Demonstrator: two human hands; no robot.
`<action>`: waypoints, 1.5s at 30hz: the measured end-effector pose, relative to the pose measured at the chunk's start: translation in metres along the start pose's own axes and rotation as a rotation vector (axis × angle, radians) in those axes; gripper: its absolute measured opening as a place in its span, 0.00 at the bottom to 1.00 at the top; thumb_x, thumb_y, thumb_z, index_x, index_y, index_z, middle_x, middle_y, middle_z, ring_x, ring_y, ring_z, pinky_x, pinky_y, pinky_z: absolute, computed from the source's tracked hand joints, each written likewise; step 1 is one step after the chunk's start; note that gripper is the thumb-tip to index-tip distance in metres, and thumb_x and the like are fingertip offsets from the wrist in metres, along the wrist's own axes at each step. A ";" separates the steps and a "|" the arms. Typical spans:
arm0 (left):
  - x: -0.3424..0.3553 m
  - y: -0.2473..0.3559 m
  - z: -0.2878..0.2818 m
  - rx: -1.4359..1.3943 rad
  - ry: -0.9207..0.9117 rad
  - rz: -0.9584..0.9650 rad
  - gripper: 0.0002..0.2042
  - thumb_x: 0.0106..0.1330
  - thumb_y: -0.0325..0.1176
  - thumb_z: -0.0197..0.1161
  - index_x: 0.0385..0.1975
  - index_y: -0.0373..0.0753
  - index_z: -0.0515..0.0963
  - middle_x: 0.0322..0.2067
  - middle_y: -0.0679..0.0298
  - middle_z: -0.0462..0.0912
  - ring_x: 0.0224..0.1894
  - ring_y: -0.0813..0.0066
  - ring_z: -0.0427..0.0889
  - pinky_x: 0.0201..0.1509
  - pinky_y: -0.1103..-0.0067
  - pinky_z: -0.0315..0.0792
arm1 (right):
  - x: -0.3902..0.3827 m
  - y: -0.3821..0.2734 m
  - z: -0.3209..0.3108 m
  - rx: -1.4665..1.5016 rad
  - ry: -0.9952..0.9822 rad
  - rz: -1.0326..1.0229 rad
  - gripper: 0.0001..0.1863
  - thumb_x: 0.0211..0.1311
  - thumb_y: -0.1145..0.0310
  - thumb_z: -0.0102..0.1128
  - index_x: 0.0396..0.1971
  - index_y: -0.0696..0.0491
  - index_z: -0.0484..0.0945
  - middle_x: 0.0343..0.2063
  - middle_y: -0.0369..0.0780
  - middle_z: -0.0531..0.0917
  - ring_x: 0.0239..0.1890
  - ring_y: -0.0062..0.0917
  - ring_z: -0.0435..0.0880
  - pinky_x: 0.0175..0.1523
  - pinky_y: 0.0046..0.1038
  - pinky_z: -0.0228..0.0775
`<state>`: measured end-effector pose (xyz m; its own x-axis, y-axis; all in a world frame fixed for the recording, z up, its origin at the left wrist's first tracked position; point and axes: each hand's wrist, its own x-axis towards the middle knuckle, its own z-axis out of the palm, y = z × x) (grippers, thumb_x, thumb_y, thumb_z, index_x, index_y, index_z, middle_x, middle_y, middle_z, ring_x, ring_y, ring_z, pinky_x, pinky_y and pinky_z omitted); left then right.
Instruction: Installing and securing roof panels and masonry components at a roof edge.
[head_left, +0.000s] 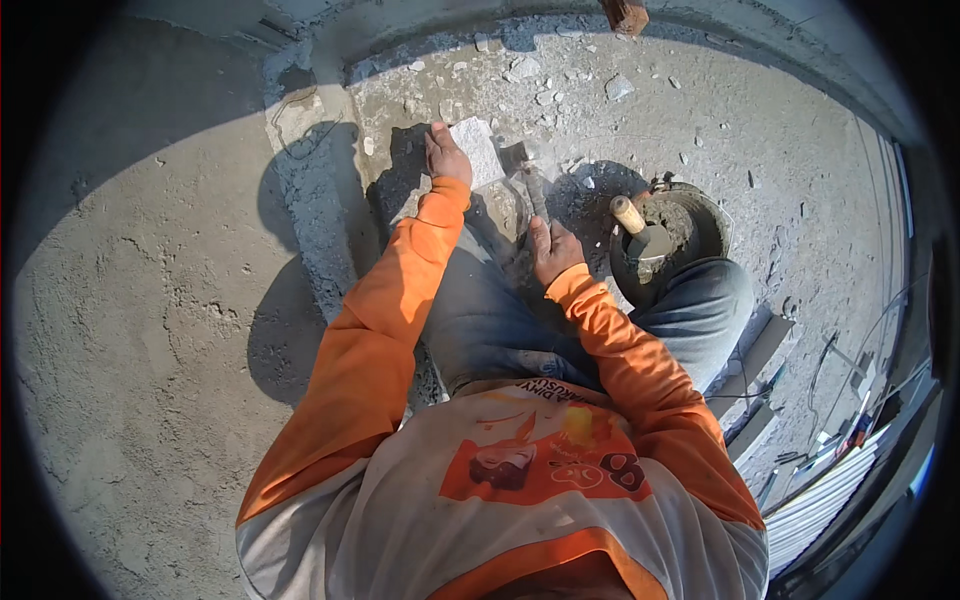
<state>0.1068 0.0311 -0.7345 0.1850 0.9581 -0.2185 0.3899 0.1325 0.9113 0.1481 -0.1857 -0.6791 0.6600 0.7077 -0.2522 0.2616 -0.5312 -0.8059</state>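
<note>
Two orange sleeves (pixel 370 325) stretch forward over bent knees (pixel 710 300), and just beside the right knee sits the bucket (pixel 715 232), mortar (pixel 680 222) inside, a trowel (pixel 628 214) leaning at its left rim. One bump from that knee could rock the bucket and tip the trowel out.

Farther on, here's the right hand (pixel 556 250), fingers closed round the handle of a hammer (pixel 535 188). And the left hand (pixel 447 157)! Fingers parted by about the block's thickness, clasping the left edge of the pale block (pixel 477 152), which is straight ahead, left of the hammer's head; how the fingertips sit underneath I can't tell. Pale dust blurs the gap, so whether steel touches block is anyone's call.

Danger here: a wide swing could catch those left fingers, and a hard hit on a loosely backed block might snap it crookedly. Flying chips could land in the mortar too.

Far side: rubble (pixel 523 68) strewn over the floor, then a stub of timber (pixel 626 15).
</note>
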 end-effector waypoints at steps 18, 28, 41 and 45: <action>-0.001 0.006 -0.007 0.018 0.005 -0.009 0.40 0.64 0.61 0.35 0.59 0.24 0.54 0.59 0.39 0.57 0.63 0.47 0.54 0.65 0.69 0.50 | 0.035 -0.060 -0.048 0.583 0.154 -0.115 0.24 0.67 0.49 0.37 0.19 0.53 0.64 0.09 0.32 0.63 0.09 0.16 0.61 0.14 0.20 0.55; 0.004 -0.008 -0.003 0.063 -0.009 0.050 0.38 0.65 0.59 0.34 0.58 0.23 0.56 0.59 0.39 0.58 0.62 0.47 0.56 0.65 0.69 0.50 | 0.042 -0.007 -0.007 0.182 -0.051 0.018 0.29 0.62 0.45 0.44 0.18 0.60 0.69 0.16 0.55 0.72 0.22 0.51 0.73 0.28 0.39 0.64; 0.011 -0.016 -0.004 0.150 0.012 0.065 0.34 0.67 0.56 0.33 0.55 0.26 0.62 0.55 0.41 0.64 0.59 0.48 0.61 0.62 0.68 0.54 | 0.060 -0.020 -0.005 0.156 0.015 0.009 0.27 0.62 0.48 0.45 0.22 0.60 0.71 0.20 0.58 0.74 0.28 0.56 0.75 0.32 0.43 0.66; -0.002 0.011 -0.008 0.146 0.049 0.101 0.31 0.68 0.54 0.34 0.52 0.29 0.66 0.51 0.42 0.69 0.56 0.46 0.64 0.58 0.66 0.57 | 0.079 -0.101 -0.060 0.416 0.280 -0.121 0.23 0.62 0.52 0.49 0.23 0.59 0.68 0.16 0.53 0.74 0.22 0.52 0.75 0.26 0.39 0.65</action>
<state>0.1034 0.0328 -0.7211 0.1873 0.9764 -0.1078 0.4990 -0.0001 0.8666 0.2156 -0.1043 -0.5860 0.8203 0.5707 -0.0368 0.0833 -0.1829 -0.9796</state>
